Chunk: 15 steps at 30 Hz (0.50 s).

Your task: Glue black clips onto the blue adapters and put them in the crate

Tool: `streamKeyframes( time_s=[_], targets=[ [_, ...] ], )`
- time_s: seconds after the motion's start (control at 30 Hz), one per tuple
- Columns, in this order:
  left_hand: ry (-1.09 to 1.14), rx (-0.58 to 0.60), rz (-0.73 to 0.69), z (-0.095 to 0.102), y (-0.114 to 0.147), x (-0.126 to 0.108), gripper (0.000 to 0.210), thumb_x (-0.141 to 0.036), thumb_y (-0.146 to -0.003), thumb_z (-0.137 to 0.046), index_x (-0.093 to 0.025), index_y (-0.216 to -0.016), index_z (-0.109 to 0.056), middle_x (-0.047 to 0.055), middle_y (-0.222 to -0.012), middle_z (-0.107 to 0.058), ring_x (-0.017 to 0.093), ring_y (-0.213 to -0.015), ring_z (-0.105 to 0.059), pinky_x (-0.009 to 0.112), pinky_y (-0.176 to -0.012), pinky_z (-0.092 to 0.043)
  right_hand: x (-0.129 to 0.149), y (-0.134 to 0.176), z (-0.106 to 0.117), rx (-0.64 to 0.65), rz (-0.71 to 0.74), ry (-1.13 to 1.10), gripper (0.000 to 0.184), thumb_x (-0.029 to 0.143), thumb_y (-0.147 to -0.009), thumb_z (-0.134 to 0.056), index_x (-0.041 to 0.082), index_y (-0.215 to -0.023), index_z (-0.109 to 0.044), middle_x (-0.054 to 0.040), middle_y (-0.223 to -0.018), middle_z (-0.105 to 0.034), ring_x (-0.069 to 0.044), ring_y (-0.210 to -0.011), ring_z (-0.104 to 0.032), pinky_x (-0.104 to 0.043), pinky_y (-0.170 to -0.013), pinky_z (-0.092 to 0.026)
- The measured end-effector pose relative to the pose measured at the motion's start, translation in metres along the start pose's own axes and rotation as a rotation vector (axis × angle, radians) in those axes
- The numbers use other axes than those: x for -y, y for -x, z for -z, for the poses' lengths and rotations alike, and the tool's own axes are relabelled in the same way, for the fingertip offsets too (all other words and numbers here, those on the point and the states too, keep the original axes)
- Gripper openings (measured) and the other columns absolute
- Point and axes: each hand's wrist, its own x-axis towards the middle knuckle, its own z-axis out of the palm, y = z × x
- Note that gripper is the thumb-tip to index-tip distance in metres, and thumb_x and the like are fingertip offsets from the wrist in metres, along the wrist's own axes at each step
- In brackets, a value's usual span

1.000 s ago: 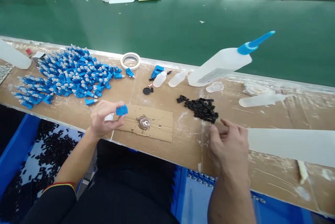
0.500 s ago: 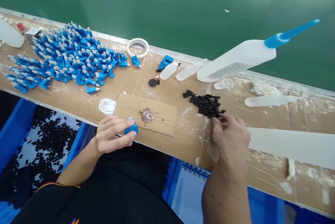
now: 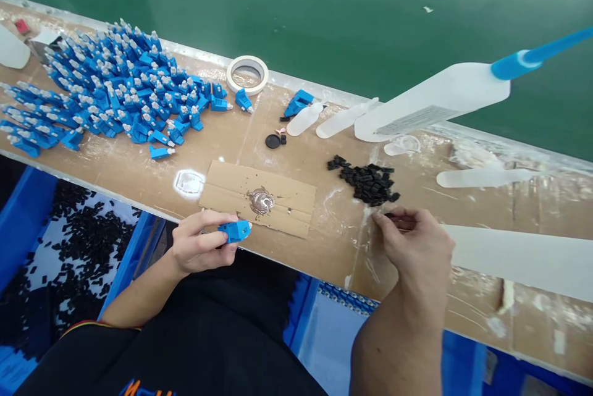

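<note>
My left hand grips a small blue plastic part with a pale tip, held over the near edge of the workbench, beside a cardboard piece. On the cardboard is a shiny brown wet blob. My right hand is pinched low over the bench, just on the near side of a heap of small black pieces. A dark bit shows between its thumb and fingers, seemingly one small black piece. The other fingers are curled and partly hidden.
Many blue parts with pale tips are massed at the left. A tape roll, a black disc and a white bottle with a blue nozzle stand along the back. Blue bins sit below the near edge.
The blue part in my left hand has been turned, so its pale tip now points right. My right hand has drawn back slightly from the black heap, toward me and to the right.
</note>
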Motion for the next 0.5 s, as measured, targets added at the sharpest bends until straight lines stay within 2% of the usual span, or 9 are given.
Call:
streamKeyframes(
  time_s=[0.13, 0.2, 0.27, 0.33, 0.43, 0.5],
  targets=[
    [0.067, 0.005, 0.094, -0.003, 0.003, -0.003, 0.015, -0.014, -0.084, -0.076, -0.02, -0.091, -0.064, 0.01, -0.105, -0.08, 0.017, -0.082, -0.079, 0.023, -0.065, -0.065, 0.001, 0.028, -0.007, -0.239, 0.05, -0.392, 0.032, 0.036, -0.057, -0.083, 0.022, -0.08, -0.066, -0.0032, -0.07, -0.067, -0.02, -0.061, -0.061, -0.038, -0.065, -0.05],
    [0.171, 0.022, 0.172, -0.004, 0.005, -0.003, 0.019, -0.01, -0.08, -0.078, -0.019, -0.089, -0.065, 0.01, -0.105, -0.08, 0.018, -0.082, -0.079, 0.023, -0.066, -0.065, 0.009, 0.048, -0.01, -0.254, 0.095, -0.636, 0.033, 0.035, -0.058, -0.087, 0.022, -0.08, -0.067, -0.0025, -0.073, -0.069, -0.018, -0.061, -0.061, -0.033, -0.058, -0.049],
    [0.314, 0.03, 0.297, -0.006, 0.007, -0.003, 0.019, -0.006, -0.078, -0.078, -0.019, -0.086, -0.066, 0.009, -0.104, -0.08, 0.02, -0.082, -0.08, 0.025, -0.067, -0.065, 0.023, 0.07, -0.011, -0.178, 0.171, -0.816, 0.03, 0.03, -0.062, -0.09, 0.022, -0.081, -0.068, -0.0013, -0.077, -0.071, -0.016, -0.065, -0.064, -0.028, -0.054, -0.048],
    [0.467, 0.004, 0.457, -0.009, 0.011, -0.002, 0.016, -0.007, -0.079, -0.078, -0.018, -0.085, -0.068, 0.008, -0.1, -0.08, 0.02, -0.081, -0.079, 0.027, -0.068, -0.066, 0.041, 0.089, -0.012, -0.045, 0.247, -0.939, 0.026, 0.024, -0.067, -0.09, 0.023, -0.082, -0.069, -0.0004, -0.08, -0.071, -0.015, -0.07, -0.066, -0.025, -0.055, -0.051],
    [0.643, -0.089, 0.699, -0.014, 0.017, -0.002, 0.009, -0.015, -0.082, -0.08, -0.019, -0.087, -0.073, 0.006, -0.094, -0.079, 0.02, -0.079, -0.078, 0.029, -0.066, -0.066, 0.065, 0.11, -0.015, 0.164, 0.308, -1.088, 0.02, 0.021, -0.075, -0.088, 0.025, -0.085, -0.07, 0.0003, -0.083, -0.071, -0.014, -0.073, -0.068, -0.024, -0.058, -0.056],
    [0.734, -0.153, 0.843, -0.018, 0.019, -0.005, 0.01, -0.021, -0.081, -0.083, -0.02, -0.086, -0.075, 0.005, -0.09, -0.078, 0.019, -0.077, -0.077, 0.027, -0.062, -0.065, 0.075, 0.118, -0.02, 0.248, 0.31, -1.191, 0.019, 0.022, -0.078, -0.087, 0.026, -0.085, -0.07, 0.0005, -0.084, -0.071, -0.013, -0.072, -0.068, -0.023, -0.058, -0.058]
  ],
)
